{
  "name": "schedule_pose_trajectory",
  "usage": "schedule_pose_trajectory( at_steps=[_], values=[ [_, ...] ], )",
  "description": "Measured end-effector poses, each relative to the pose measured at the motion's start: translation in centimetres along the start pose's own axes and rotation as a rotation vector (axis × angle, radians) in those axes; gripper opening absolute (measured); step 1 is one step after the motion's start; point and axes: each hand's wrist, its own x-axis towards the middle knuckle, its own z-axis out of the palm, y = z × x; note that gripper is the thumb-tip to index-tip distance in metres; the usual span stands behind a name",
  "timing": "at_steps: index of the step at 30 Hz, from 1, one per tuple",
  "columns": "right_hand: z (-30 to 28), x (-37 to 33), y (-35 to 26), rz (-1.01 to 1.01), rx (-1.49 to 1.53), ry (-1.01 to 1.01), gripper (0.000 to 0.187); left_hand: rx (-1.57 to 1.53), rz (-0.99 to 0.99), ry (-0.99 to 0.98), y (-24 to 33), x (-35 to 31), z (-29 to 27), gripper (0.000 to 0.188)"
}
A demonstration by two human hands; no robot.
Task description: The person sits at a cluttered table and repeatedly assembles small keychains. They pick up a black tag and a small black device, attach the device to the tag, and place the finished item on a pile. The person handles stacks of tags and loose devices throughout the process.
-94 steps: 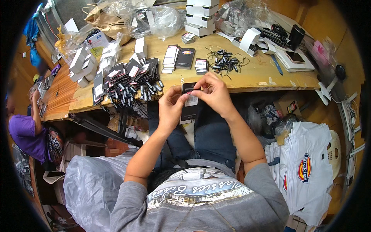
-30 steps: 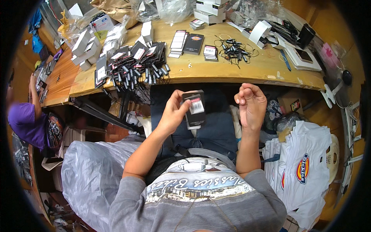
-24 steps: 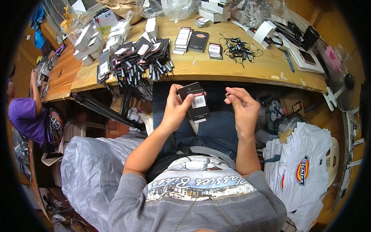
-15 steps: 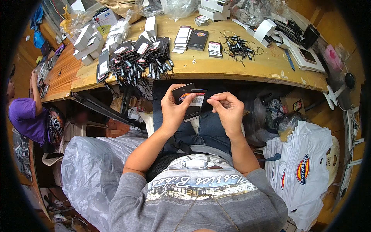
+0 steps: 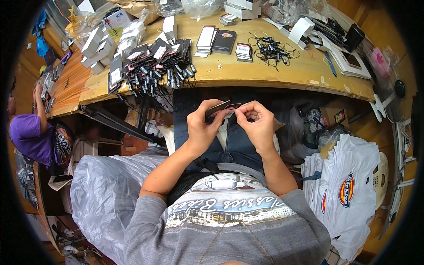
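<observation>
Over my lap, my left hand point(image 5: 202, 126) is closed around black cardboard hang tags point(image 5: 215, 109), a smaller white-labelled one lying over a larger one. The tags are tilted so that I see them almost edge-on. My right hand point(image 5: 259, 126) is closed in a pinch at their right edge, thumb against fingertips; what it pinches there is too small to make out. On the table beyond lies a heap of black tags point(image 5: 150, 59) with dark cords. Stacks of white-labelled tags point(image 5: 205, 40), a black tag stack point(image 5: 224, 42) and small labelled cards point(image 5: 244, 51) lie beside it.
A tangle of black cords point(image 5: 271, 51) lies on the wooden table point(image 5: 282, 78). White boxes point(image 5: 99, 48) stand at the left, a phone point(image 5: 352, 60) at the right. Folded white shirts point(image 5: 340, 190) and a plastic bag point(image 5: 106, 194) flank me. A person in purple point(image 5: 31, 134) works at far left.
The tags have tilted from facing me to nearly edge-on. My right hand has moved left and now meets their right edge. My left hand has shifted slightly to the right.
</observation>
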Motion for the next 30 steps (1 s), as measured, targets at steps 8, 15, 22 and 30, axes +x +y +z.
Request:
schedule_pose_trajectory(
  at_steps=[8, 15, 22, 30],
  values=[
    [0.0, -0.1, 0.3, 0.053, 0.031, -0.034, 0.007, 0.086, 0.25, -0.016, -0.3, 0.0, 0.2, 0.021],
    [0.2, -0.1, 1.2, 0.119, 0.104, 0.003, 0.005, -0.001, 0.139, -0.198, 0.2, 0.1, 0.1, 0.028],
    [-0.1, 0.0, 0.7, -0.268, -0.076, 0.09, 0.007, -0.129, -0.167, -0.203, -0.2, 0.5, -0.9, 0.024],
    [0.2, -0.2, -1.3, -0.352, -0.128, 0.1, 0.011, -0.005, 0.09, -0.171, 1.0, 0.4, -0.9, 0.034]
  ],
)
